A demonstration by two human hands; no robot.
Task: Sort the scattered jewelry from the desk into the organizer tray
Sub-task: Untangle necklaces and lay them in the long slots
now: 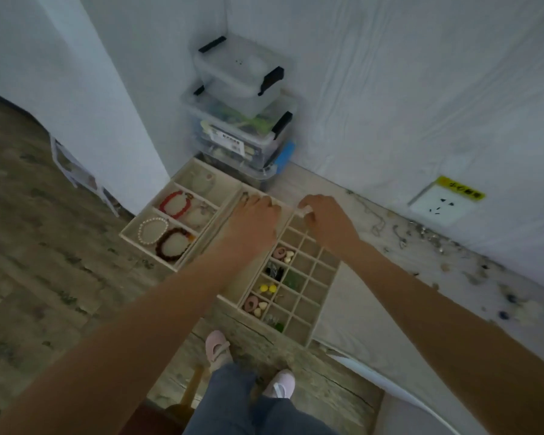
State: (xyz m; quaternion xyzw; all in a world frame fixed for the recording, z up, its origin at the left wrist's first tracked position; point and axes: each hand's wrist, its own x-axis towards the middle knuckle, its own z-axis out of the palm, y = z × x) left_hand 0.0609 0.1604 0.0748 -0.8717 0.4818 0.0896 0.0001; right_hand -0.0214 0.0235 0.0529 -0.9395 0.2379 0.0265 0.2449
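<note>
A beige organizer tray with many small cells (308, 279) lies on the desk; some cells hold earrings and small pieces. Beside it on the left, a tray with larger compartments (173, 186) holds a red bracelet (174, 204), a pearl bracelet (153, 230) and a dark bead bracelet (172, 243). My left hand (253, 215) rests palm down at the far end of the long middle compartment, fingers bent over something I cannot make out. My right hand (322, 215) pinches a small pale piece (305, 211) over the far cells. Scattered jewelry (421, 233) lies along the wall on the right.
Stacked clear plastic bins with black clips (241, 111) stand in the corner behind the trays. A wall socket with a yellow label (443, 204) is at the right. More small pieces lie further right on the desk (506, 306). My feet show below the desk edge.
</note>
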